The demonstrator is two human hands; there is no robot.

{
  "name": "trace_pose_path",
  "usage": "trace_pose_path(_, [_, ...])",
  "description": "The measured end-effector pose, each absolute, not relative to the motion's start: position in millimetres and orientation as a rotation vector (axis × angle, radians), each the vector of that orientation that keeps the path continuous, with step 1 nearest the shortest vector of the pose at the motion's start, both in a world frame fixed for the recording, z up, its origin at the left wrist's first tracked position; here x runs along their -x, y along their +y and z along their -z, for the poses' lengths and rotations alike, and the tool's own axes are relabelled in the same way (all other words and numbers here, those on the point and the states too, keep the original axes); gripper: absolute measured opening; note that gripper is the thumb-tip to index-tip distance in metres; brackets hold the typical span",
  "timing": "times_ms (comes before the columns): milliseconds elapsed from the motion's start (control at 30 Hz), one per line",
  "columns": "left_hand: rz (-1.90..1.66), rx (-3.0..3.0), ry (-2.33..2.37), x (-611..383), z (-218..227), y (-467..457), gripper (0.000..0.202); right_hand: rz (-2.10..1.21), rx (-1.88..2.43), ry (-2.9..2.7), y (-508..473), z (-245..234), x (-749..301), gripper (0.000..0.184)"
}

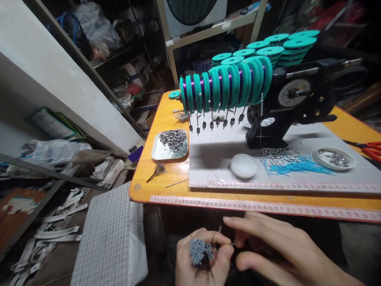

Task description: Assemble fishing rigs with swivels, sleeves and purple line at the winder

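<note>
The bundle (196, 252) is in the left hand (205, 256); the right hand (274, 242) is to its right. Ahead of both hands is the table (175, 186). The tray (157, 149) rests on it, ahead-left of the hands. The board (211, 161), ahead, carries the lid (243, 166) and, farther off, the winder (256, 135) with spools (232, 85). Ahead-right, the dish (351, 163) stands on the board; pliers (372, 151) lie farther right.

Blue-grey rod bundle (196, 252): slim, round-ended pieces, mostly packed tightly; ends are turned toward the camera; enclosed by the left hand (219, 260).
Tiny dark piece (232, 244): held at its fingertips, detail unclear.
</note>
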State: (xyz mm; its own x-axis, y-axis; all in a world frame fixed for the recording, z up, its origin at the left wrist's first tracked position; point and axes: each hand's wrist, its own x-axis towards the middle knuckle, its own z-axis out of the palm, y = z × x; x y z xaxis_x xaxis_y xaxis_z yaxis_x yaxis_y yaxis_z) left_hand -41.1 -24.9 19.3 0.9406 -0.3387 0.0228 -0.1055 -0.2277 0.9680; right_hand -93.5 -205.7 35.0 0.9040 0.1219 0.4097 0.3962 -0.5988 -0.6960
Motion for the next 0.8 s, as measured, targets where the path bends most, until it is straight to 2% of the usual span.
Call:
trace_pose_path(200, [0.183,-1.785,-0.417,38,-20,-24,0.017,0.161,2.126,-0.401,-204,-49,88,0.038])
trace_pose_path(467, [0.231,-1.770,-0.346,39,-19,-25,0.021,0.355,2.164,-0.390,-200,-42,86,0.022])
trace_pose_path(667, [0.245,-1.801,-0.380,42,-16,-26,0.023,0.497,2.134,-0.248,-190,-43,85,0.019])
trace_pose_path(800, [0.215,-1.849,-0.327,45,-14,-24,0.025,0.440,2.125,-0.243,-191,-46,88,0.018])
